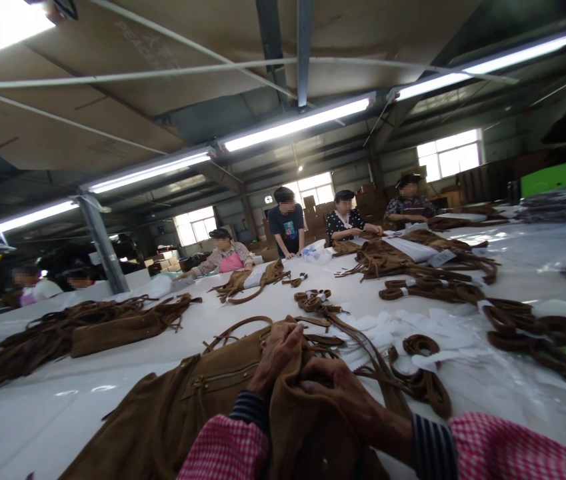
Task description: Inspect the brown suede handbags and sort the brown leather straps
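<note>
A brown bag (pixel 213 393) with a zipper and straps lies on the white table (pixel 113 380) in front of me. My left hand (pixel 277 353) is closed on the bag's upper edge near the middle. To its right, my right hand (pixel 343 393) grips a raised fold of the same brown material, its fingertips partly hidden in the fold. Thin brown straps (pixel 363 340) trail from beside my hands toward the right.
Coiled brown straps (pixel 507 313) and white paper pieces (pixel 453 333) lie at the right. Brown bags (pixel 117 330) are piled at the left, more (pixel 387 257) farther back. Several people stand or sit beyond the table, one person (pixel 287 223) leaning on it.
</note>
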Demonstrator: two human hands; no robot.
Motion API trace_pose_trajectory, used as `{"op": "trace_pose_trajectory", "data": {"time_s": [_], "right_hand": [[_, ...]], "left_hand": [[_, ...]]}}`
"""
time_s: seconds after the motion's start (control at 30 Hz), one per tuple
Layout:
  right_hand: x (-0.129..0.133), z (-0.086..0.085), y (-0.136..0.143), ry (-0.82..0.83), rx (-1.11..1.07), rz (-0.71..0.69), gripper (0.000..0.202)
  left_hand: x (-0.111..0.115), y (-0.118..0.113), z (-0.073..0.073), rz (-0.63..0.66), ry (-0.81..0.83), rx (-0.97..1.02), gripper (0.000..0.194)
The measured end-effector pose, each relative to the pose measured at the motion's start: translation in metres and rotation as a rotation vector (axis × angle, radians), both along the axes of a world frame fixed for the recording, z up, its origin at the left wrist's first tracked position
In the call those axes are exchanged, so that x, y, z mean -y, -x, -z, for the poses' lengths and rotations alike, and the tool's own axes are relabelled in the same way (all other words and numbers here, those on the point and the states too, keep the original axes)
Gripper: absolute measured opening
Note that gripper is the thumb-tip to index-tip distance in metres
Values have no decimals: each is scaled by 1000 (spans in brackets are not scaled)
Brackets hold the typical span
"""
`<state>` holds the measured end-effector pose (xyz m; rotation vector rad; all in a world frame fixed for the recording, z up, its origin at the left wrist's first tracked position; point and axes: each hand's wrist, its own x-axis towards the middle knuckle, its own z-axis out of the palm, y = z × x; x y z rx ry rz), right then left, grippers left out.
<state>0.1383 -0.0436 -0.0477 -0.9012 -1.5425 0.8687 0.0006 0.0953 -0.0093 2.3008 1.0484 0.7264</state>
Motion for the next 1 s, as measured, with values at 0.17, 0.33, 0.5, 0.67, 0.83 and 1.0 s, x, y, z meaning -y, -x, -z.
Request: {"op": "trace_pose_trajectory", "data": {"time_s": [0.17,0.33,0.5,0.67,0.83,1.0], "right_hand": [[5,-1,3,90,-97,-259,35],[10,-5,-1,201,-172,-359,37],[9,0,-11,207,-181,-357,20],[5,4,-10,144,-132,-217,10],[12,-7,-8,231,-186,-169,15],[38,-11,-36,197,-194,-201,47]], "left_hand": [[2,-2,0,3,-11,-6,54],[19,-2,-13,5,29,-2,46],[67,30,-37,-36,100,165,49],[153,61,-52,-72,15,25,44],[190,44,-38,-295,-189,-134,72],[183,29,-41,-260,-252,-208,55]]}}
